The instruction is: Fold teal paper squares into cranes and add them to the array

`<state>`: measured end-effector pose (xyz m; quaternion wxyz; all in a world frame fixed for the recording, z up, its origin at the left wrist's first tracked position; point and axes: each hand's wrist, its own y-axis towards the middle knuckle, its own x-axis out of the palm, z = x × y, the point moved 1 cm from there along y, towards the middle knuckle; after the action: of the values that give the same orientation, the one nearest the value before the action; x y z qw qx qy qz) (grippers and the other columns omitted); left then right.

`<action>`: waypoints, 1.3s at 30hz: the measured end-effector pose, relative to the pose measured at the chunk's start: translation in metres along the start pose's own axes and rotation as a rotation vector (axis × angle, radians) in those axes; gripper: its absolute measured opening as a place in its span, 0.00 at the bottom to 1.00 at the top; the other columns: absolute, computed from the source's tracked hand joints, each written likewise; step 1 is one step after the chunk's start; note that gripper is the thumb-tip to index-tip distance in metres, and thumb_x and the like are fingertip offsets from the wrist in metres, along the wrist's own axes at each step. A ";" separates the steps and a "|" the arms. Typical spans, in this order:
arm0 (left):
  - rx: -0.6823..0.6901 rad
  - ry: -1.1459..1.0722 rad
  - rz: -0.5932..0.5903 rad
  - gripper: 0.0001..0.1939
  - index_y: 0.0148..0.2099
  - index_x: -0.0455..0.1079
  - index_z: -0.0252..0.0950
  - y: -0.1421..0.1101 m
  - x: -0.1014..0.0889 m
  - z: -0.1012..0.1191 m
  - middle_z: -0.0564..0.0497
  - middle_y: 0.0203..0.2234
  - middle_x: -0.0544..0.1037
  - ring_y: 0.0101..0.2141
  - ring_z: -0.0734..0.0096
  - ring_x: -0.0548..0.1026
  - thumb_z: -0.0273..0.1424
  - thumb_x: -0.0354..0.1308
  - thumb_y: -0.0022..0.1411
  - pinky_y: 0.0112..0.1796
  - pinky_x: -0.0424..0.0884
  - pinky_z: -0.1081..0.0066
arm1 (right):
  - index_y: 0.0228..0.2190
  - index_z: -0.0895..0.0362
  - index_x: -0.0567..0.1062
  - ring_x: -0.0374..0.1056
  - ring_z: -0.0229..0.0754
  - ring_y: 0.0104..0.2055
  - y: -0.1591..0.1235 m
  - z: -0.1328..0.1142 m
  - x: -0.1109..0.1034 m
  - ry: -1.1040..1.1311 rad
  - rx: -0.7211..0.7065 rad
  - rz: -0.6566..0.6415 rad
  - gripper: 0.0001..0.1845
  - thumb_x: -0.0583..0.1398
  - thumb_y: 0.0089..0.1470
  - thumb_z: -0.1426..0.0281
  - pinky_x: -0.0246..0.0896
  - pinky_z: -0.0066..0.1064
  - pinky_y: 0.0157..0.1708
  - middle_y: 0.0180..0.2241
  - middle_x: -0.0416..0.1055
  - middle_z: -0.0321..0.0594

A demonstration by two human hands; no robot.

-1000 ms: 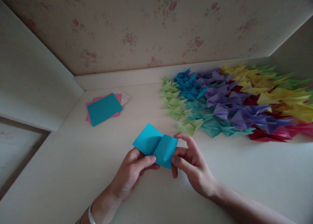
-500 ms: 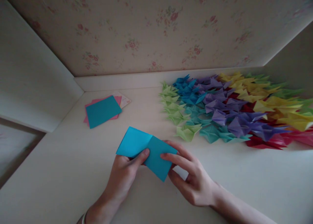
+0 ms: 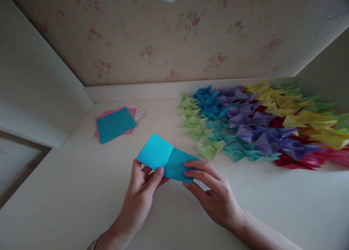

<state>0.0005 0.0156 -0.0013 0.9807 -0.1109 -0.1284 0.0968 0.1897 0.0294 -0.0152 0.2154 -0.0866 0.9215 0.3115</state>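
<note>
A bright blue sheet of origami paper (image 3: 158, 152), with a crease down its middle, is held above the white table between both hands. My left hand (image 3: 144, 190) pinches its lower left edge, thumb on top and fingers underneath. At the right end, my right hand (image 3: 212, 192) has two fingers on the paper's upper face and the thumb at its lower corner. The left half catches more light than the right half, and the sheet bends at the crease. What lies under the paper is partly hidden.
At the back left lies a stack of paper, with a teal sheet (image 3: 116, 124) over pink ones (image 3: 95, 130). Many folded paper shapes cover the back right, among them light green (image 3: 209, 148), purple (image 3: 268, 141) and yellow (image 3: 308, 117). A floral wall (image 3: 163, 35) rises behind.
The blue paper has moved slightly up and away and is turned, its right half now tilted differently. My right hand has shifted its hold along the right edge.
</note>
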 end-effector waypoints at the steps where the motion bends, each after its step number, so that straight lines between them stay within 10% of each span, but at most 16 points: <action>1: 0.013 -0.014 0.014 0.18 0.43 0.59 0.42 0.000 0.000 0.000 0.56 0.36 0.77 0.35 0.72 0.78 0.34 0.66 0.58 0.40 0.77 0.69 | 0.42 0.51 0.77 0.73 0.49 0.44 0.000 0.000 0.000 0.020 0.000 0.008 0.12 0.64 0.56 0.75 0.71 0.42 0.43 0.43 0.77 0.45; 22: 0.070 0.483 -0.043 0.14 0.46 0.77 0.37 0.001 -0.014 -0.004 0.51 0.29 0.82 0.29 0.69 0.76 0.39 0.63 0.60 0.30 0.71 0.75 | 0.46 0.51 0.77 0.59 0.57 0.59 -0.010 0.004 0.010 -0.113 -0.023 -0.175 0.17 0.61 0.56 0.77 0.68 0.48 0.51 0.59 0.54 0.49; 39: 0.102 0.461 -0.175 0.13 0.44 0.80 0.39 -0.003 -0.005 0.007 0.52 0.29 0.80 0.24 0.75 0.73 0.38 0.63 0.60 0.24 0.68 0.79 | 0.32 0.53 0.79 0.67 0.46 0.51 -0.003 0.003 0.004 0.211 0.328 0.023 0.06 0.61 0.60 0.71 0.67 0.34 0.47 0.48 0.68 0.45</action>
<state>-0.0054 0.0126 0.0048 0.9931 -0.0688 0.0945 -0.0098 0.1877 0.0286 -0.0205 0.1253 -0.0720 0.9782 0.1489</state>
